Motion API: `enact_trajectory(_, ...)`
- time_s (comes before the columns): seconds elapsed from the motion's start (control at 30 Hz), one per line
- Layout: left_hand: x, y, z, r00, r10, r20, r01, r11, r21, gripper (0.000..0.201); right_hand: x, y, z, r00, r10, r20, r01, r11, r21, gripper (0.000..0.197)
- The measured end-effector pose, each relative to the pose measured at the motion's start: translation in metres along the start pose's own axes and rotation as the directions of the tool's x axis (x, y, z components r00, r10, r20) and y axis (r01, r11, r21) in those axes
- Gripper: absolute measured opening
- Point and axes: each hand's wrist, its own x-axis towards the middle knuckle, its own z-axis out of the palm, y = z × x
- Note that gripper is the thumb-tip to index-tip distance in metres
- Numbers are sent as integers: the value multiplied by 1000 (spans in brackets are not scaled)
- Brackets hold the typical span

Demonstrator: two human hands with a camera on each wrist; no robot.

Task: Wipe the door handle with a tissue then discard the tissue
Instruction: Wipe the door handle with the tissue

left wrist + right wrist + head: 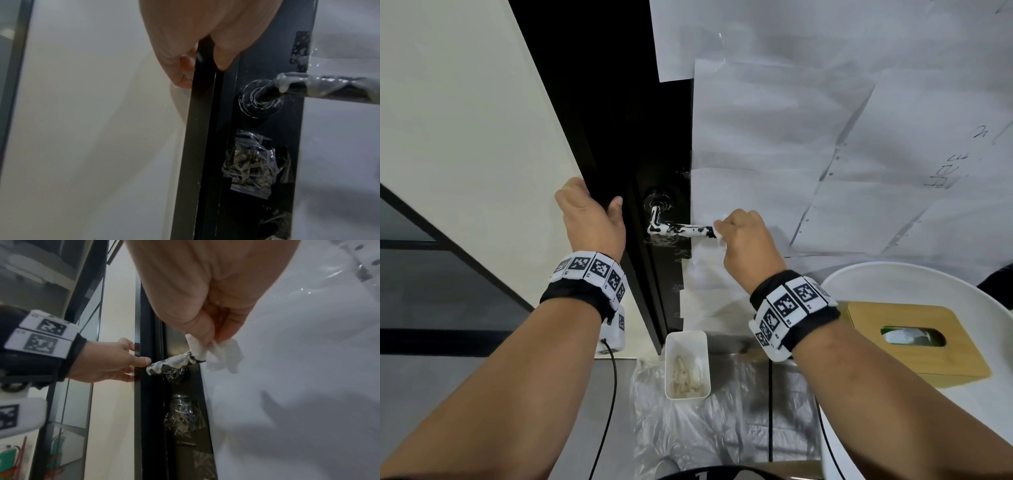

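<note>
A black lever door handle [681, 230] smeared with white foam sticks out from the dark door edge [640, 260]; it shows too in the left wrist view as the handle [329, 87] and in the right wrist view as the handle [174, 364]. My right hand [743, 240] pinches a white tissue [218, 355] against the handle's free end. The tissue [719, 234] peeks out by my fingers. My left hand [592, 216] grips the door's edge, fingers behind and thumb [224, 53] in front.
A small white bin [687, 365] holding used tissues stands on clear plastic sheeting [722, 428] below the handle. A wooden tissue box [914, 342] sits on a round white table [893, 284] at right. White paper sheets [825, 137] cover the door face.
</note>
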Motion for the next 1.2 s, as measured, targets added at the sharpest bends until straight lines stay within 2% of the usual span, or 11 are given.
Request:
enact_trajectory(0.1,-1,0,0,1000,6,-4,-6,1000,-6,49,-5,0,0,998,-42,-39,44,998,47,46)
enact_trajectory(0.3,-1,0,0,1000,2,5,-2,1000,-6,49,5,8,3,995,104,7,-104,993,46,43)
enact_trajectory(0.47,-1,0,0,1000,2,4,-2,1000,3,49,0,7,14,911,377,168,-412,850,329,16)
enact_trajectory(0.57,-1,-1,0,1000,9,5,-9,1000,11,48,-1,0,18,805,532,265,-570,567,594,20)
enact_trajectory(0.7,-1,-1,1,1000,12,-2,-12,1000,2,48,-1,-20,4,622,588,517,-564,-122,817,25)
enact_trajectory(0.77,-1,-2,1,1000,12,-1,-12,1000,6,48,-2,-25,-3,596,519,612,-489,-370,790,23)
enact_trajectory(0.83,-2,-3,2,1000,15,3,-15,1000,9,48,-6,-30,-9,607,428,669,-494,-456,740,23)
enact_trajectory(0.93,-1,-4,2,1000,24,4,-24,1000,5,48,-8,-40,-14,698,348,626,-582,-233,779,22)
enact_trajectory(1.03,-1,-5,2,1000,28,6,-28,1000,-6,48,-4,-37,-20,832,418,364,-509,317,800,20)
enact_trajectory(1.1,0,-5,2,1000,22,9,-22,1000,-8,49,0,-28,-27,900,415,136,-396,643,656,21)
enact_trajectory(1.2,0,-5,2,1000,16,5,-16,1000,-14,49,3,-12,-30,932,355,-71,-288,847,446,24)
